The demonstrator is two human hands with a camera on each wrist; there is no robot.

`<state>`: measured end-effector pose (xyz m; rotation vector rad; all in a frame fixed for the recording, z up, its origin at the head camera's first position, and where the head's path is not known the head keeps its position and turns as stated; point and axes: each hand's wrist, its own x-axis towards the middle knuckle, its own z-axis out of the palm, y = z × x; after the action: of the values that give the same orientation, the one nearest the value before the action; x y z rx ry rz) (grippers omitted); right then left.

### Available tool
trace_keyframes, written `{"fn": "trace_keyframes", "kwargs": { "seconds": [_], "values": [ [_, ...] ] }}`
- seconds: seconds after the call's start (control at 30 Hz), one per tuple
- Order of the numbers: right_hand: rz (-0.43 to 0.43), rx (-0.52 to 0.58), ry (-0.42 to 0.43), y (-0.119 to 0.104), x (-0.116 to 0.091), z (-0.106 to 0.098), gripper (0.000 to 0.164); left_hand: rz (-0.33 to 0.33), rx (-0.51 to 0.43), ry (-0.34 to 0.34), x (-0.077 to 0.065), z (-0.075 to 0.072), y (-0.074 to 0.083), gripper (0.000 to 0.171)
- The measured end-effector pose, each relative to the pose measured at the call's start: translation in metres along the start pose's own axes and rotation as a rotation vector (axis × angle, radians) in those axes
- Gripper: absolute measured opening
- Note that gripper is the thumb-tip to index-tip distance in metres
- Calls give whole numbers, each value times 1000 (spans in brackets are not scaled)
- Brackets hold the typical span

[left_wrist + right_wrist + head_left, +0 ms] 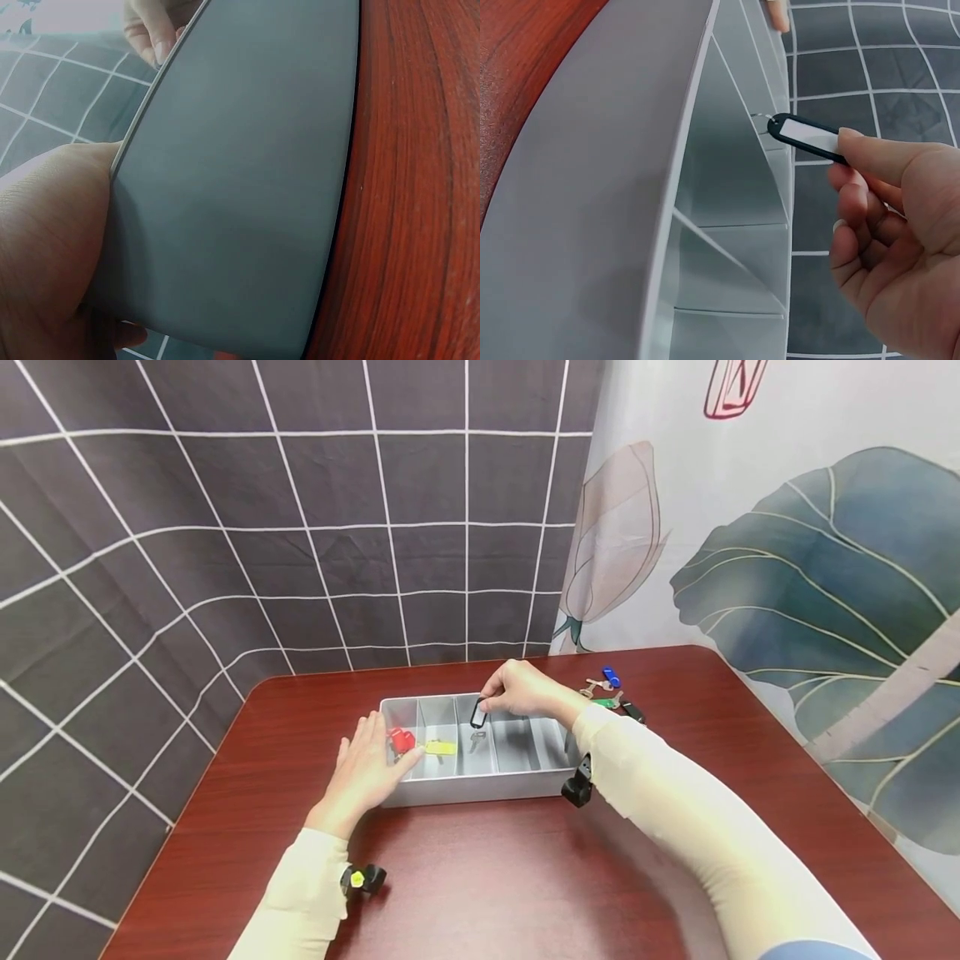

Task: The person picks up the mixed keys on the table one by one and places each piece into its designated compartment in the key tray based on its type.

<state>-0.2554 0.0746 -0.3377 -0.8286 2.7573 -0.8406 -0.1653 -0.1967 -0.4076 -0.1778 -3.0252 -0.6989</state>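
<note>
My right hand (517,689) pinches a black key tag (806,137) with a white label between thumb and fingers. A key (477,737) hangs from the tag's ring, over the third compartment from the left of a grey divided tray (480,787). At the tray's left end, my left hand (363,772) rests with fingers stretched along the side and thumb reaching over the front rim. Red key tags (402,741) lie in the leftmost compartment. A yellow key tag (440,748) sits in the compartment beside it. The left wrist view mostly shows the tray's front wall.
On the table (480,868), right of the tray, lie a blue key tag (611,677), a green key tag (604,702) and a black key tag (633,712), with keys among them. A dark gridded curtain (420,485) hangs behind the table.
</note>
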Motion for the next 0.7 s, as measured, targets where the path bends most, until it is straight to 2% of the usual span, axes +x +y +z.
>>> {"fn": "trace_keyframes", "kwargs": {
  "seconds": [0.37, 0.7],
  "values": [
    [25, -81, -83, -5, 4, 6, 4, 2, 4, -3, -1, 0, 1, 103],
    [17, -97, -95, -2, 5, 10, 4, -4, 2, -10, -1, 0, 1, 101]
  ]
}}
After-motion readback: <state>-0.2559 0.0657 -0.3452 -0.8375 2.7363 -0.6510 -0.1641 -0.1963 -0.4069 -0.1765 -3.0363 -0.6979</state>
